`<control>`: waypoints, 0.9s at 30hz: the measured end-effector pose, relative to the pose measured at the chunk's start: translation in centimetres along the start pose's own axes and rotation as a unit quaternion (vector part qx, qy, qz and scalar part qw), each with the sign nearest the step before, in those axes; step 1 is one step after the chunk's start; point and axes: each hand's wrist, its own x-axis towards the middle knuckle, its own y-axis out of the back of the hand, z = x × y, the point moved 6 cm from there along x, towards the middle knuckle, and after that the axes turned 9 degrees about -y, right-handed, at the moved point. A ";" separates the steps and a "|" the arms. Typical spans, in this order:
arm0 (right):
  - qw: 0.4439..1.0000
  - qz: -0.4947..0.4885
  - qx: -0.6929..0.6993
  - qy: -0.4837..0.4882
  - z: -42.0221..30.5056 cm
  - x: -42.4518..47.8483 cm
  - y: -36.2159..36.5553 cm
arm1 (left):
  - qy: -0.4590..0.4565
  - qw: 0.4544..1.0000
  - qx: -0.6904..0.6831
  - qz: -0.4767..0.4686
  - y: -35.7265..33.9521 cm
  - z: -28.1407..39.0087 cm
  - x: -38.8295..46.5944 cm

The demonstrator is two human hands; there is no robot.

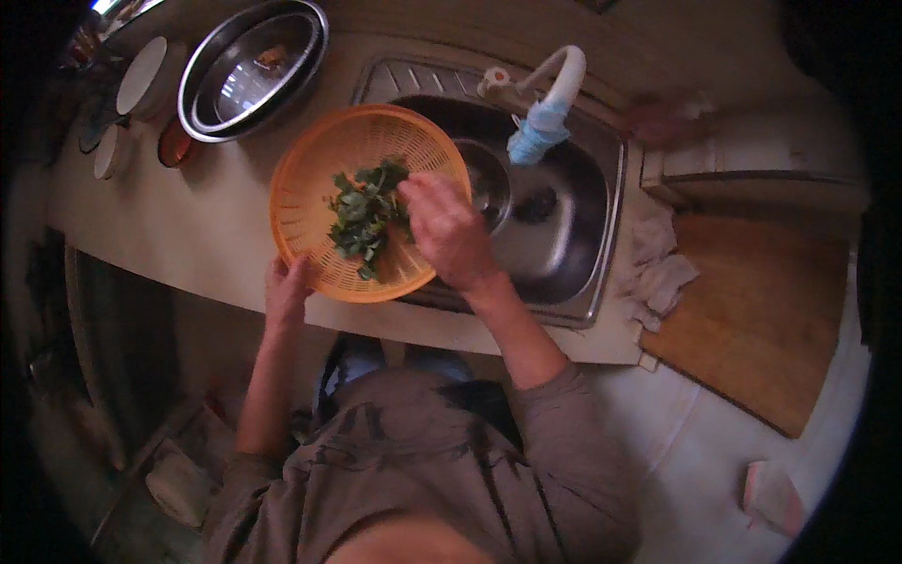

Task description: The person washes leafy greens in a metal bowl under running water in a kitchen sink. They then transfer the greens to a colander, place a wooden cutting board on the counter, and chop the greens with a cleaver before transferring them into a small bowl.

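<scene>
An orange plastic colander point(310, 190) is tilted over the left part of the sink and the counter beside it. Leafy green herbs point(363, 211) lie in a heap inside. My left hand point(287, 285) grips the colander's near left rim, thumb at the edge. At the right side of the heap is my right hand point(447, 229), its fingers bent close together by the leaves; whether they pinch any is not plain. Behind the colander, a round bowl point(497, 183) shows partly in the stainless steel sink point(564, 268).
A white curved faucet point(571, 70) with blue cloth on its spout stands over the sink. Nested metal basins point(187, 92), a white bowl point(143, 77) and a small red container point(175, 143) are at the back left. Right of the sink are a crumpled cloth point(659, 264) and a wooden board point(761, 310).
</scene>
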 end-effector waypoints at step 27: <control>0.882 -0.334 -0.284 -0.175 23.7 -4.8 -9.8 | -0.024 0.998 -0.050 0.010 1.5 2.5 0.0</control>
